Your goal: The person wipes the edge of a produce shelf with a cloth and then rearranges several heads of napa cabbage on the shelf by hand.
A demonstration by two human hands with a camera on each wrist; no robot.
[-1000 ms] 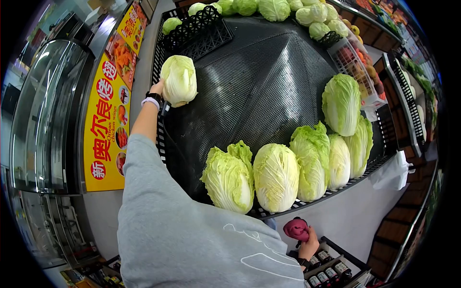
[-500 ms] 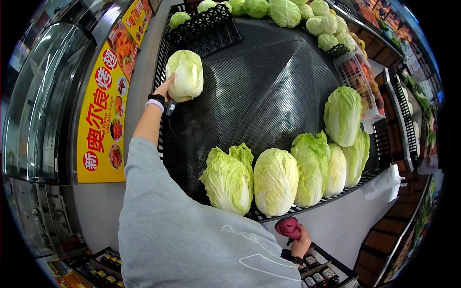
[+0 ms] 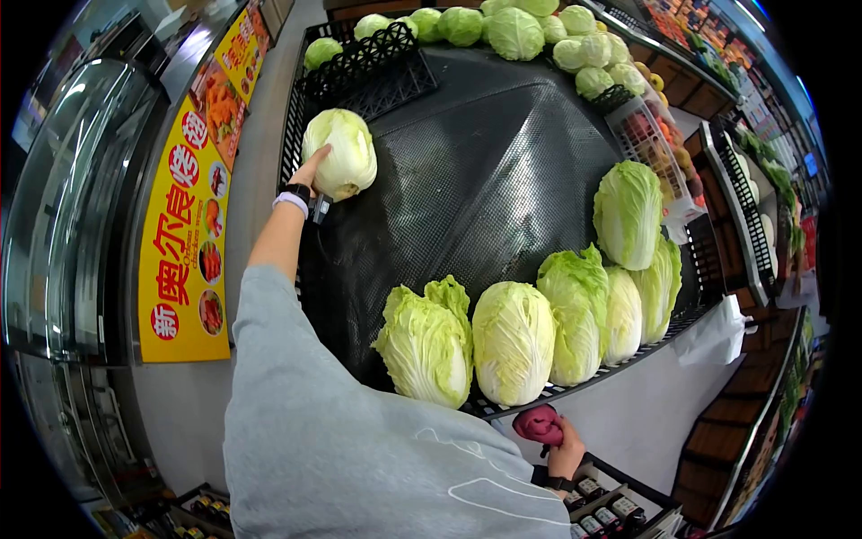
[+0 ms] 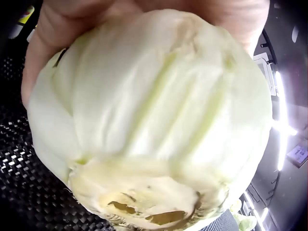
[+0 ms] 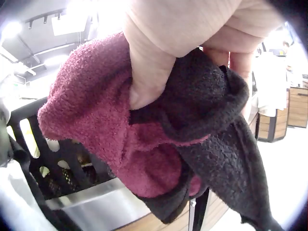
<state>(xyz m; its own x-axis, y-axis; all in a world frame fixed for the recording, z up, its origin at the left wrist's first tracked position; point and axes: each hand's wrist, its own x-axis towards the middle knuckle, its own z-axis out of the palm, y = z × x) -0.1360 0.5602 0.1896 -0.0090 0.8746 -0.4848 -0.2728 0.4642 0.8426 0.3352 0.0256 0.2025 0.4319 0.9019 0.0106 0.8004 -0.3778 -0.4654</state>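
Note:
My left hand (image 3: 311, 169) grips a pale napa cabbage (image 3: 343, 154) at the left side of the black display bin (image 3: 449, 171). The thumb lies along the near side of the head. In the left wrist view, the cut brown stem end (image 4: 149, 202) faces the camera, and fingers (image 4: 53, 43) wrap around both sides of the cabbage. Low by the bin's front edge, my right hand (image 3: 567, 456) holds a bunched maroon and dark grey cloth (image 3: 539, 424). The right wrist view shows the thumb pressed into the fluffy cloth (image 5: 91, 96), its dark end hanging down.
Several napa cabbages (image 3: 514, 343) stand along the bin's front edge and right corner. Round cabbages (image 3: 516, 34) line the back, beside a black crate (image 3: 377, 76). A fruit basket (image 3: 646, 144) stands at right, a yellow sign (image 3: 189, 242) at left. Bottles (image 3: 620, 512) sit below my right hand.
The napa cabbage has turned and tilted slightly in my left hand, and the thumb now shows across its near side. My right hand with the cloth has shifted slightly left. The head view has swayed.

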